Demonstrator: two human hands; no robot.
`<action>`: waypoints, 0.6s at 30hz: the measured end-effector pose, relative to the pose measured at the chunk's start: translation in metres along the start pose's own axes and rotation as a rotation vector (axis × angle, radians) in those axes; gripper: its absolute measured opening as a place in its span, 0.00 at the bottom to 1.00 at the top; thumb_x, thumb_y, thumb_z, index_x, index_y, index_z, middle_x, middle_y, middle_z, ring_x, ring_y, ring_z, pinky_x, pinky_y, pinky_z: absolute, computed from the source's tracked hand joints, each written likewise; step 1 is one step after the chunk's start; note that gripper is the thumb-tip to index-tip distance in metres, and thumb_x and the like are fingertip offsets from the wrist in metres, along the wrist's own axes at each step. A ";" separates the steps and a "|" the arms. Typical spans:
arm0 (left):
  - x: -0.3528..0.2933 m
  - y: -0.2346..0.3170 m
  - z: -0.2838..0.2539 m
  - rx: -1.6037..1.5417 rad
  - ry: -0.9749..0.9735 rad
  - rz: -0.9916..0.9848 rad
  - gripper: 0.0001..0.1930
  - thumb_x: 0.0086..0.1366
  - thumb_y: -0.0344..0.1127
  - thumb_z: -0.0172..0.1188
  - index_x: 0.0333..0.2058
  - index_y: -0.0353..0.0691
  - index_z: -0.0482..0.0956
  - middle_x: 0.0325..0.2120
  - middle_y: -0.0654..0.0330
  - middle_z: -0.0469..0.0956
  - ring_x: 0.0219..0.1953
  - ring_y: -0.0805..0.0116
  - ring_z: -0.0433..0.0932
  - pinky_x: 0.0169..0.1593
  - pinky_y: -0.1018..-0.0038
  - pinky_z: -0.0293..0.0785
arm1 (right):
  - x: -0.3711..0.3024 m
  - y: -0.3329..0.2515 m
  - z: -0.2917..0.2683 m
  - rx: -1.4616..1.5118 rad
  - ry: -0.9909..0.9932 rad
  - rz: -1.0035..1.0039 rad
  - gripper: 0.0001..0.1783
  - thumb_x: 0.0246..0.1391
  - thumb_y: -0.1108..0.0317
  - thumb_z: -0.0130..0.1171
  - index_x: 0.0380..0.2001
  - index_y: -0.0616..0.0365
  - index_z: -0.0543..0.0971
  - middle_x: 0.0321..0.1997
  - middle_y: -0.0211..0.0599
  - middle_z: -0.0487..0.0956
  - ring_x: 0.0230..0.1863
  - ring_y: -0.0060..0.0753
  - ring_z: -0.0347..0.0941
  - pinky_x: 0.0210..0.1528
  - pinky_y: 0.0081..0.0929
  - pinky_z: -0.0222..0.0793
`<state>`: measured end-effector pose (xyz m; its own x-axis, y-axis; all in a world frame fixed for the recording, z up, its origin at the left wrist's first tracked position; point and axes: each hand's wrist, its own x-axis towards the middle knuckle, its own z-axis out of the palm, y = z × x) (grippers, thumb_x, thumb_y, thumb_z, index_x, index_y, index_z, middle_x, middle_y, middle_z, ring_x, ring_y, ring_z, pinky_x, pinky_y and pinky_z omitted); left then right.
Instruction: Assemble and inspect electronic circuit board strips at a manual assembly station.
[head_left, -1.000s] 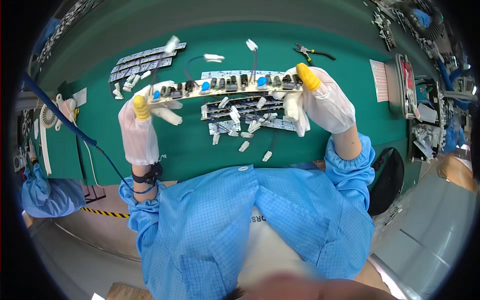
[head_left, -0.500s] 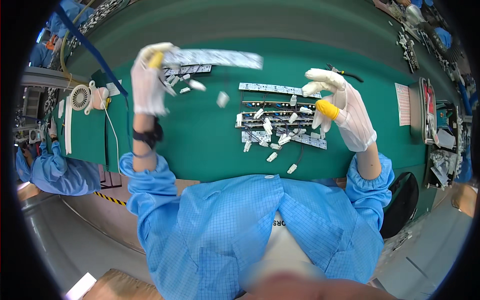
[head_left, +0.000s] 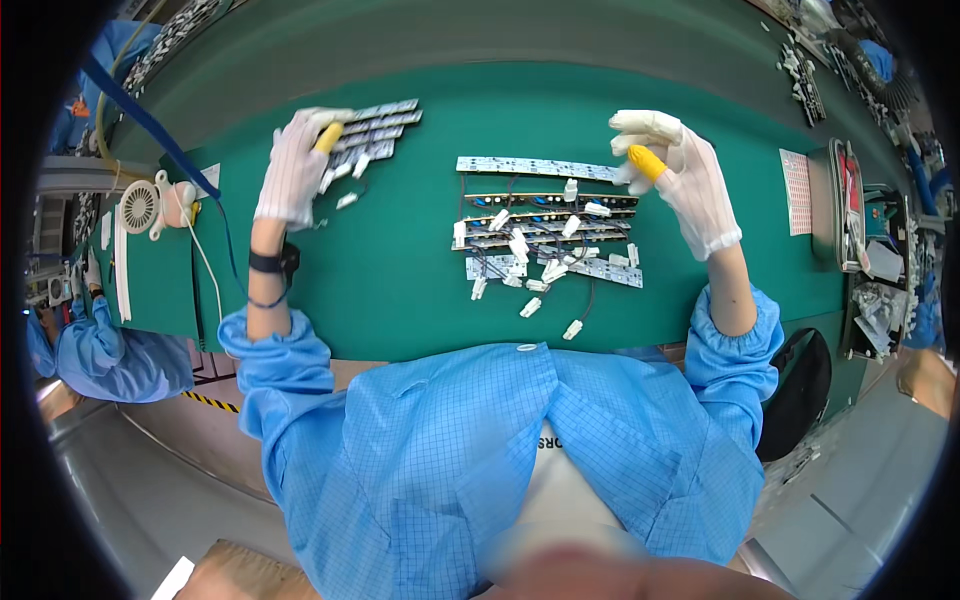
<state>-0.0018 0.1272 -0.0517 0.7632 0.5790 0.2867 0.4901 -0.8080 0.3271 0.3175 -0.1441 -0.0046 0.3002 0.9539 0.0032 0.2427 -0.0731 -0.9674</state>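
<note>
My left hand [head_left: 295, 165], in a white glove with a yellow finger cover, is closed at the left ends of a group of narrow white circuit boards [head_left: 382, 122] lying side by side. Its fingertips partly hide those ends. White plug connectors hang off the boards on short leads. My right hand [head_left: 680, 175], gloved alike, is held with fingers apart and curved at the right end of a long circuit board strip [head_left: 535, 168]. Below that strip lie several more circuit boards [head_left: 550, 222], with dark wires and white connectors [head_left: 572, 329] spread toward me.
A green mat [head_left: 390, 270] covers the bench. At left stand a small fan [head_left: 143, 206] and a blue hose [head_left: 140, 105]; a co-worker [head_left: 120, 345] sits beyond. On the right are a printed sheet [head_left: 796, 192], a metal box [head_left: 835, 205] and a black bag [head_left: 800, 395].
My left hand has lowered the circuit board it carried onto the group at upper left. My right hand has shifted little beside the strip. The view has moved slightly.
</note>
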 end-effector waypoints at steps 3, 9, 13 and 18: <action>-0.025 0.006 -0.007 0.010 -0.016 -0.027 0.12 0.64 0.32 0.50 0.44 0.48 0.76 0.46 0.62 0.74 0.51 0.59 0.71 0.57 0.56 0.59 | 0.011 0.031 -0.004 -0.616 0.002 -0.128 0.19 0.52 0.78 0.54 0.49 0.55 0.74 0.40 0.35 0.78 0.39 0.32 0.77 0.44 0.24 0.72; -0.040 0.066 -0.019 -0.093 0.344 0.016 0.19 0.56 0.22 0.57 0.47 0.46 0.76 0.45 0.59 0.78 0.53 0.57 0.72 0.61 0.57 0.61 | 0.013 0.041 0.004 -0.792 -0.113 -0.124 0.23 0.47 0.78 0.58 0.49 0.51 0.73 0.32 0.32 0.71 0.40 0.31 0.73 0.40 0.25 0.69; -0.045 0.120 -0.010 -0.882 0.287 -0.087 0.33 0.64 0.54 0.53 0.59 0.34 0.62 0.57 0.51 0.66 0.57 0.60 0.68 0.59 0.63 0.65 | 0.000 -0.013 0.006 0.356 -0.045 -0.048 0.20 0.48 0.76 0.59 0.47 0.64 0.73 0.37 0.34 0.66 0.32 0.31 0.74 0.29 0.17 0.67; -0.043 0.150 -0.032 -1.391 -0.187 -0.617 0.33 0.64 0.52 0.54 0.60 0.34 0.60 0.51 0.50 0.71 0.48 0.65 0.75 0.53 0.68 0.69 | -0.028 -0.041 0.020 0.279 0.089 -0.111 0.24 0.44 0.63 0.65 0.42 0.66 0.72 0.38 0.39 0.67 0.28 0.27 0.73 0.22 0.16 0.65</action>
<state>0.0252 -0.0160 0.0142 0.6879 0.6676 -0.2847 0.0520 0.3459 0.9368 0.2810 -0.1625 0.0299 0.3691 0.9212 0.1228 0.0193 0.1245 -0.9920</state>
